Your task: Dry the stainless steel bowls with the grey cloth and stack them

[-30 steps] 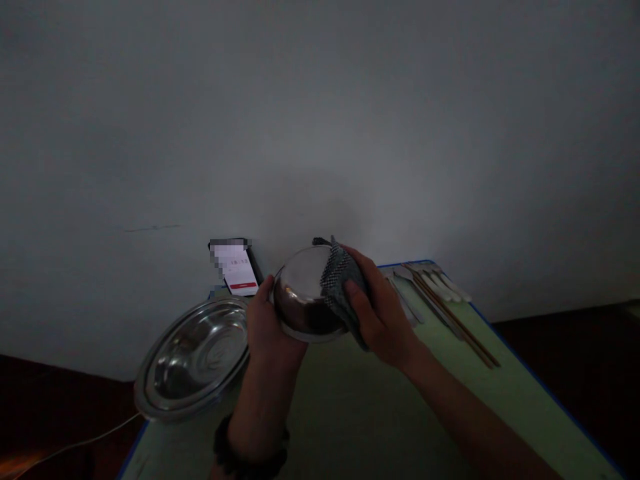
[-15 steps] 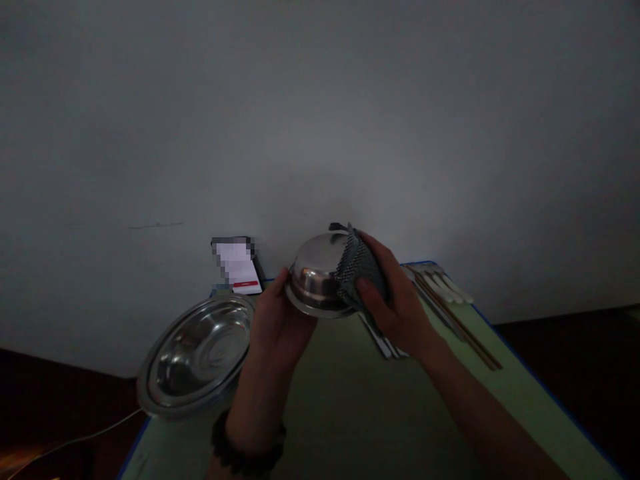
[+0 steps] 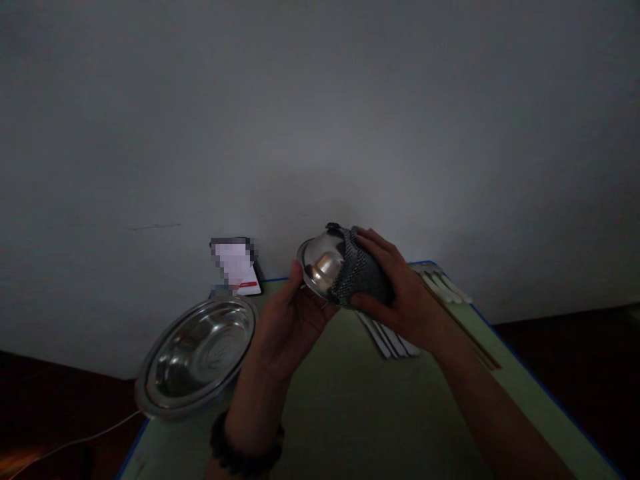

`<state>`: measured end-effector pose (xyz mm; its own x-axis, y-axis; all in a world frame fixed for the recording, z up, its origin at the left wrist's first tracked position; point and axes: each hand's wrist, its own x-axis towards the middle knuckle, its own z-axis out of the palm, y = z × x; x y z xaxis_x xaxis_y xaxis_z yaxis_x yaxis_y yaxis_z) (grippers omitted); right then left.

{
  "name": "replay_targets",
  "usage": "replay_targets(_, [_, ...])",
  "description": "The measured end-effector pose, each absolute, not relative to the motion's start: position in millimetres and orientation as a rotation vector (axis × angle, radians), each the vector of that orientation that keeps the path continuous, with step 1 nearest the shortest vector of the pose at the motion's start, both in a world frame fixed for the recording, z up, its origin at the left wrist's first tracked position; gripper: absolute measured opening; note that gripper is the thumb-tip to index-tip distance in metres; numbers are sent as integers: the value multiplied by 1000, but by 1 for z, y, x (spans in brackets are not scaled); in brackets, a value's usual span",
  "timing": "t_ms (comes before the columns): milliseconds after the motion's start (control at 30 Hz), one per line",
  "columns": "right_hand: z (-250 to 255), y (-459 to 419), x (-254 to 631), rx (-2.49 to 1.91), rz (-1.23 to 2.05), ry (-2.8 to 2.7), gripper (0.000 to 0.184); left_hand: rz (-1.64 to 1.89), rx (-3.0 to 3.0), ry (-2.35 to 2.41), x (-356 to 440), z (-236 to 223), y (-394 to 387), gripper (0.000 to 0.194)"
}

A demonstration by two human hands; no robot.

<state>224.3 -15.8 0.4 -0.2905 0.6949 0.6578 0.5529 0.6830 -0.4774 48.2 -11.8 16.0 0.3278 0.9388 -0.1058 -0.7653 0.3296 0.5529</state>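
Grey cloth half-hides the bowl — basin left, chopsticks right.

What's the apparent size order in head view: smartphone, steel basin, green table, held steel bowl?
1. Green table
2. Steel basin
3. Unsure: steel bowl and smartphone look close; the grey cloth hides part of the bowl.
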Motion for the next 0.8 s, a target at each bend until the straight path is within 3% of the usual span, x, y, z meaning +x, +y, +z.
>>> replay_targets(400, [-4,-22,207,-1034,46,-1873,69,1145,753,530,58,9,-19,27])
replay_targets(800, [-6,-22,206,-1011,136,-1804,60,1045,1149,705,51,7,-24,27])
